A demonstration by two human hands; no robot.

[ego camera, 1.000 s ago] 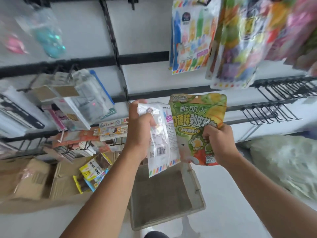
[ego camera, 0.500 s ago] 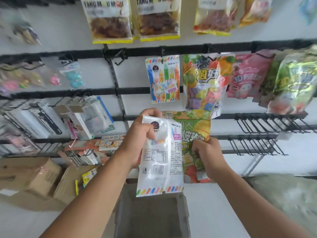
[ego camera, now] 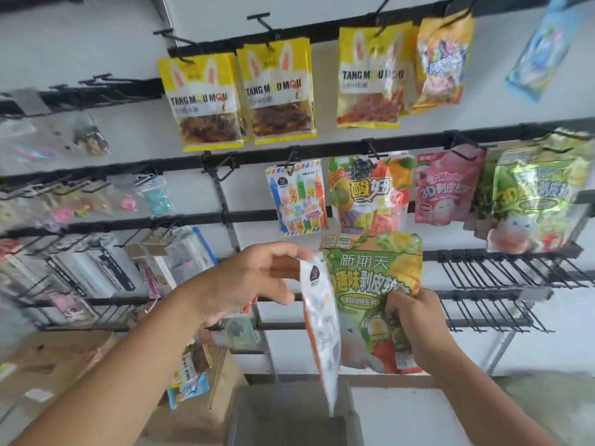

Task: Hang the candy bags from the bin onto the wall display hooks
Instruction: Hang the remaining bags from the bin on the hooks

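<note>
My left hand (ego camera: 251, 281) pinches the top of a white candy bag (ego camera: 322, 320) that hangs edge-on over the grey bin (ego camera: 289, 416). My right hand (ego camera: 415, 326) grips the lower right of a green fruit-print candy bag (ego camera: 370, 278), held upright just behind the white one. Above them a matching crayon-print bag (ego camera: 297, 197) hangs on the wall display's middle rail. A bare hook (ego camera: 225, 167) juts out to its left. Fruit (ego camera: 367, 194), pink (ego camera: 447, 188) and green (ego camera: 534, 194) bags hang to its right.
Yellow rabbit-ear bags (ego camera: 206, 101) hang on the top rail. Rows of bare black hooks (ego camera: 502, 272) stick out at the right, level with my hands. Stationery packs (ego camera: 96, 268) fill the left racks. Cardboard boxes (ego camera: 54, 358) sit at the lower left.
The view has tilted up the wall, bringing the top rail into sight. The white bag has turned from flat-on to edge-on in my left hand. Both bags stay held.
</note>
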